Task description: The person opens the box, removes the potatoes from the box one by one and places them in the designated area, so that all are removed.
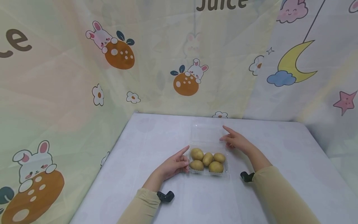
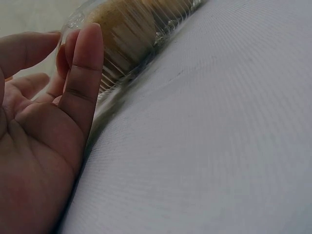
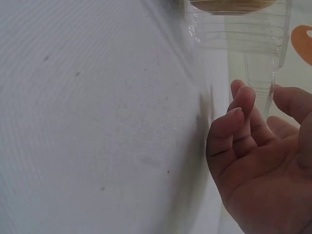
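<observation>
The clamshell [image 1: 205,173] of potatoes [image 1: 208,159] lay between your loosely spread left hand [image 1: 173,165] and half-curled right hand [image 1: 237,140] (pinching? I couldn't tell), its open lid [image 1: 205,133] nearer the right.

There are five potatoes [image 1: 208,159], one box [image 1: 206,172], one table [image 1: 201,202], one left hand [image 1: 174,164], one right hand [image 1: 236,141] and two cameras [image 1: 167,196].

Passable from the near side over the worktop [image 1: 207,202] between both sleeves [image 1: 279,193], up to the front wall of the clear box [image 1: 207,173]. Blocked at the box's left wall by the left hand [image 1: 172,166], and at the right of the folded-back lid [image 1: 205,134] by the right hand [image 1: 237,142]. Reachable from above onto the five potatoes [image 1: 208,159], but crowded between them. Probably tight around the lid's edge, though hard to judge through clear plastic.
</observation>
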### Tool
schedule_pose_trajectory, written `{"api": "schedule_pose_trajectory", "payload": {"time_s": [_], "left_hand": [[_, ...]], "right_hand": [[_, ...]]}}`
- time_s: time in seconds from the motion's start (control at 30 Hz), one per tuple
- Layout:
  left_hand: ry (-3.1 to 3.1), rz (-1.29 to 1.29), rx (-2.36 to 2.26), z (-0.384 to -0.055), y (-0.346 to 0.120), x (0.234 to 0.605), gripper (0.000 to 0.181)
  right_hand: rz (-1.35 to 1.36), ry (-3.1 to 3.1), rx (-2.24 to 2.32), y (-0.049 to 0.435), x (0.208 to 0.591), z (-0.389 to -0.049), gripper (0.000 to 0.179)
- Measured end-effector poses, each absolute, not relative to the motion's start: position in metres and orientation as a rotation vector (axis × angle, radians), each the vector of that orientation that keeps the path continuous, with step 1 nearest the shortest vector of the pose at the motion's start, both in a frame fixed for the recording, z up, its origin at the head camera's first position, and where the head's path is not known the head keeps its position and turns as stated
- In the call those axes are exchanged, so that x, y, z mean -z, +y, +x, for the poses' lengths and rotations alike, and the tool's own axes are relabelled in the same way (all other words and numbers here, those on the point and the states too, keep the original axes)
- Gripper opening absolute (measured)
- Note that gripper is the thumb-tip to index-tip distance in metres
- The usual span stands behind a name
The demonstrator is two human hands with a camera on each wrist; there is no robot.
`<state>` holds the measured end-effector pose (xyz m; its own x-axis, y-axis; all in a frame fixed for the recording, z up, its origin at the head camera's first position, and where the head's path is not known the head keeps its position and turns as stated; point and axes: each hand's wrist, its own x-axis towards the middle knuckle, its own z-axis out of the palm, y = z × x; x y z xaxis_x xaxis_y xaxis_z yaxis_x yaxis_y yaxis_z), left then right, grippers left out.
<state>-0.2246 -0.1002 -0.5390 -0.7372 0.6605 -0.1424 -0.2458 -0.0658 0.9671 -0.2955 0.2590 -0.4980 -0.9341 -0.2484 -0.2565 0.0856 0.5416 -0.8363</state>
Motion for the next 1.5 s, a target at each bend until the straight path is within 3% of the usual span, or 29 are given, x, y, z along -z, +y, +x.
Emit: {"api": "schedule_pose_trajectory", "payload": {"time_s": [1.5], "left_hand": [[1.595,0.457,-1.859,-0.2252,-0.1001,0.5395,0.078]], "right_hand": [[-0.140,2.408,1.328,0.2619,0.5034,-0.2943,0.065]]}}
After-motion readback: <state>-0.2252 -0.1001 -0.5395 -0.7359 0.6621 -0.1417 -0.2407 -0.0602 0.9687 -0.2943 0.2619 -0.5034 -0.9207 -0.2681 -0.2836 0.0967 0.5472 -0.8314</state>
